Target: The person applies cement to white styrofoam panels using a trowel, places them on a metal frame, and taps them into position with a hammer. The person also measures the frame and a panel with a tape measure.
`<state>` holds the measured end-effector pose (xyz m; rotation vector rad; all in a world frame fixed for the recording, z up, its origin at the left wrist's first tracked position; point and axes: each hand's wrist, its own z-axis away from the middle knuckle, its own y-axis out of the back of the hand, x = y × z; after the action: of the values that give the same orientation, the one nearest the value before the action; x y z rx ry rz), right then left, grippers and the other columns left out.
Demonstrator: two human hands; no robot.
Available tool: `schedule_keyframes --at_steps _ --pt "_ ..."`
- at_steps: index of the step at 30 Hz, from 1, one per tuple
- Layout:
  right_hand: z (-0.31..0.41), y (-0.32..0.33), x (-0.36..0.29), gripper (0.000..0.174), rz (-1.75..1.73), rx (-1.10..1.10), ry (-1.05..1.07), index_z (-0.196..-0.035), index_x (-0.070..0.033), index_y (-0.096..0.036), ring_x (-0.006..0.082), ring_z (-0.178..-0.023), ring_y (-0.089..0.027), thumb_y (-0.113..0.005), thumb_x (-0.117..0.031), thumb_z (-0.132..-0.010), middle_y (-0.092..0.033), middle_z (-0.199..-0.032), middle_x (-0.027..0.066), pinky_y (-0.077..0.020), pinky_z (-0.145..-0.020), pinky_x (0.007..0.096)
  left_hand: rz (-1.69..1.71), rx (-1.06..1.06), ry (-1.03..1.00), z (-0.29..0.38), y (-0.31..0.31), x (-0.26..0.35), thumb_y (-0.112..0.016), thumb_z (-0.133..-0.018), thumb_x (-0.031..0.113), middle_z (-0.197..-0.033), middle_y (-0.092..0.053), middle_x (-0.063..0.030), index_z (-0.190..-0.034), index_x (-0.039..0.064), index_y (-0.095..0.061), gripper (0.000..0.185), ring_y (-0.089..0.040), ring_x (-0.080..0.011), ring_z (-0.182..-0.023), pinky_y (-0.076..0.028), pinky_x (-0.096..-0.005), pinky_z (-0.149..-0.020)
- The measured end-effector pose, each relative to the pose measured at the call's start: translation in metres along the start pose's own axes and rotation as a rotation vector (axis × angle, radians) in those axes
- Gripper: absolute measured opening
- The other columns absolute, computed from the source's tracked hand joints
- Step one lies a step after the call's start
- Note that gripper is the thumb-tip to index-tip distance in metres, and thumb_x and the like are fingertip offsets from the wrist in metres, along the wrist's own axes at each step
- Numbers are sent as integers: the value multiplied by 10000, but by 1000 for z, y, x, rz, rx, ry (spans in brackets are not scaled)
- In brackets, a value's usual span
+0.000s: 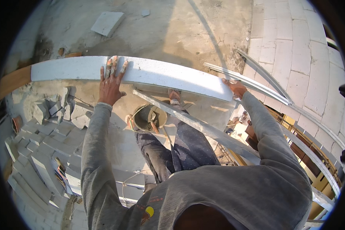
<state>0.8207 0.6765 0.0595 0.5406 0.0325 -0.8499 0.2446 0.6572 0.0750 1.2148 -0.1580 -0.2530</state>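
Note:
A course of white lightweight concrete blocks runs across the view before me, curved by the lens. My left hand lies with fingers spread over its top, beside a joint between two blocks, and mortar coats the fingertips. At the course's right end, my right hand rests against the end block, its fingers partly hidden by the block and sleeve. Between my feet stands a bucket with grey mortar inside and a trowel leaning in it.
A metal bar slants past my legs. Broken block pieces and stacked blocks lie at left. Metal channels reach along the block wall at right, beside a drop. Beyond the course lies a block slab.

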Motion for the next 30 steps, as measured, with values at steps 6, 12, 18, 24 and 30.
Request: schedule_keyframes --at_steps 6,12,18,24,30 --pt "-2 -3 4 1543 4 25 5 -1545 162 -157 465 -1326 -526 -698 -926 -595 -378 -1489 413 -599 -913 507 -51 239 -96 -27 -36 -18 -595 -836 -116 -1634 -292 -149 -1627 324 -246 970 -296 -344 -1515 -220 -460 -1280" --pt "-9 -11 12 1350 -50 65 48 -1531 104 -319 406 -1282 -581 -703 -871 -679 -507 -1426 343 -610 -884 499 -54 262 -116 -30 -39 -21 -594 -831 -132 -1594 -332 -187 -1625 312 -258 970 -352 -363 -1475 -253 -468 -1269" --pt "-16 -9 19 1277 -127 70 27 -1540 79 -320 345 -1165 -648 -754 -795 -717 -562 -1375 288 -625 -794 481 -204 257 -145 -30 -38 -27 -598 -921 2 -1561 -403 -212 -1623 302 -276 828 -414 -361 -1440 -292 -459 -1247" --pt "-32 -1 27 1121 -124 -3 17 -1537 -9 -381 304 -1213 -617 -752 -742 -774 -566 -1407 225 -597 -883 432 -134 256 -108 -31 -50 -25 -644 -873 -32 -1595 -345 -193 -1624 307 -256 911 -389 -374 -1455 -311 -460 -1250" --pt "-28 -2 27 1043 -60 40 50 -1440 15 -516 276 -1095 -653 -685 -789 -798 -631 -1301 181 -604 -772 420 -53 318 -70 -23 -60 -21 -627 -912 20 -1620 -319 -181 -1622 325 -253 859 -357 -366 -1482 -294 -453 -1265"
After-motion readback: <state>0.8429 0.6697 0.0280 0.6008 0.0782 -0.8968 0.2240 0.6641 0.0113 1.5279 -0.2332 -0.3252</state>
